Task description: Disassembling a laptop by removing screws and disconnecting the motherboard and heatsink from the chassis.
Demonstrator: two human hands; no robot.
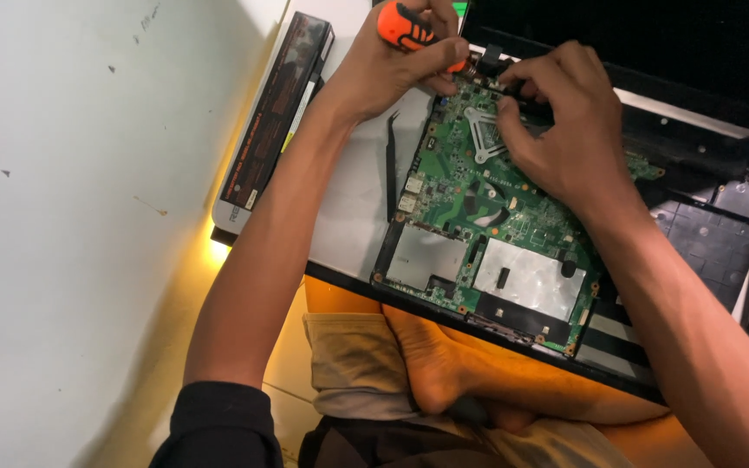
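Both hands on green motherboard — left hand (fist closed) grips orange screwdriver.

Home repair spot; bare motherboard (floor-level), laptop battery beside wall.

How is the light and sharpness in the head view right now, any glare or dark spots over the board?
Head view: warm yellow light glows from below the table edge; the green circuit board is evenly lit and sharp; its silver shields shine pale without harsh glare; the top right is nearly black; the left hand and right hand look sharp.
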